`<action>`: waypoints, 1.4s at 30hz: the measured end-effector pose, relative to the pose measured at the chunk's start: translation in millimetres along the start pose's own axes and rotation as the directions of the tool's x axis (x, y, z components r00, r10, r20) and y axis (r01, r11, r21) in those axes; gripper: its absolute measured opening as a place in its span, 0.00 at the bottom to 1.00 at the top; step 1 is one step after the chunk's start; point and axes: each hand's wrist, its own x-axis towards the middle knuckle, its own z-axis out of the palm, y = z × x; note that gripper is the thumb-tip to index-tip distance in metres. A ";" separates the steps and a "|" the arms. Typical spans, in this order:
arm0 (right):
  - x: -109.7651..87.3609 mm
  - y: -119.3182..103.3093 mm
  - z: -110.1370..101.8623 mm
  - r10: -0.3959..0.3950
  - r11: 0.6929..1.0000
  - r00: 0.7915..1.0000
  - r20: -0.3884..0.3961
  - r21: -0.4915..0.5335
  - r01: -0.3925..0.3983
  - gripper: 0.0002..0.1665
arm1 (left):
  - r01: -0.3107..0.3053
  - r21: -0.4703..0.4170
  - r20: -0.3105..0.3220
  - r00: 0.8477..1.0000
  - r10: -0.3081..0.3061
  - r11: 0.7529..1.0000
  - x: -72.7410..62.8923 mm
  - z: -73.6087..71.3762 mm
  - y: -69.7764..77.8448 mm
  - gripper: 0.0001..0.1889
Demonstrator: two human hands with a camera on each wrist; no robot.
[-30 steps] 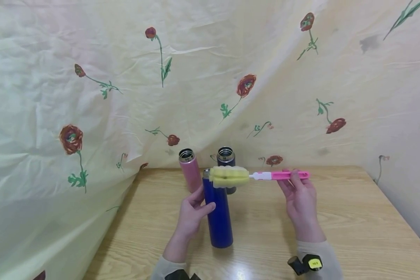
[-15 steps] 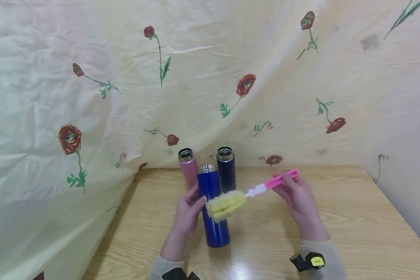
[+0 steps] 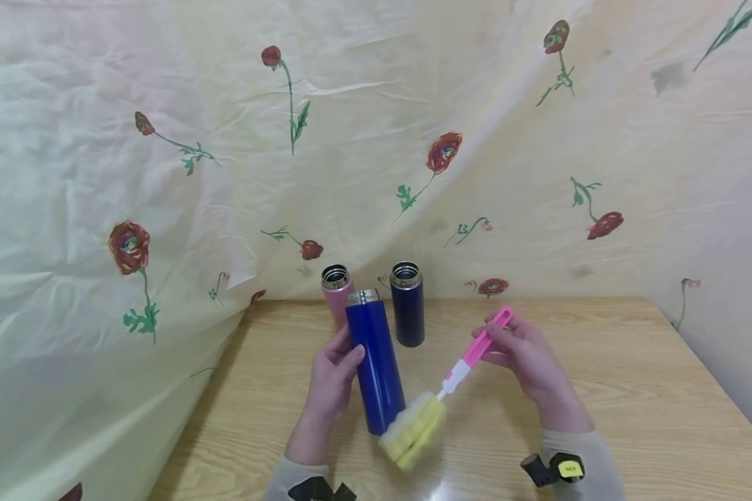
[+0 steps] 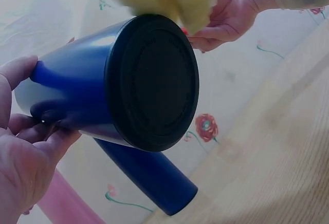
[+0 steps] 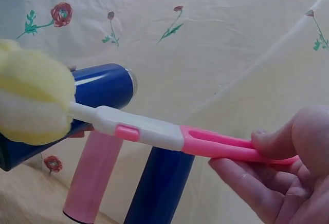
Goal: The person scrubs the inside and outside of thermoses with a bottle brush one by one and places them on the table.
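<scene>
My left hand (image 3: 333, 379) grips a tall blue thermos bottle (image 3: 374, 369) around its upper side, holding it up at a tilt. Its steel mouth has no lid, and the left wrist view shows its black base (image 4: 157, 82). Between thumb and fingers, my right hand (image 3: 529, 358) pinches the pink end of a bottle brush handle (image 5: 221, 144). The yellow and white sponge head (image 3: 415, 428) points down and left, overlapping the bottle's lower end in the head view. In the right wrist view the sponge covers part of the bottle's side.
Behind the held bottle stand a pink bottle (image 3: 337, 296) and a dark blue bottle (image 3: 409, 306), both lidless and upright on the wooden table (image 3: 633, 390). A floral cloth (image 3: 363, 139) hangs along the table's back and left side.
The brush head has swung down from the bottle's mouth to its lower end, its handle turning from level to steep. The bottle's top has shifted slightly left as it leans.
</scene>
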 end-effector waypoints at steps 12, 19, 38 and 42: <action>-0.5 -3.2 0.7 0.022 0.986 0.987 -0.162 0.170 0.006 0.09 | -0.030 -0.051 0.056 0.998 0.033 0.998 -2.2 1.7 -3.3 0.33; -1.1 -6.7 2.0 0.029 0.859 0.965 -0.261 0.500 0.109 0.06 | -0.037 -0.056 0.150 0.988 0.045 0.998 -4.7 4.9 -8.0 0.34; -0.7 -13.7 18.3 0.095 0.724 0.908 -0.407 0.655 0.218 0.10 | 0.023 0.067 0.080 0.996 -0.029 0.997 -5.7 17.7 -13.9 0.44; -2.0 -13.7 14.9 0.091 0.713 0.913 -0.399 0.666 0.220 0.10 | 0.006 0.154 0.054 0.998 -0.014 0.988 -5.9 15.6 -10.7 0.43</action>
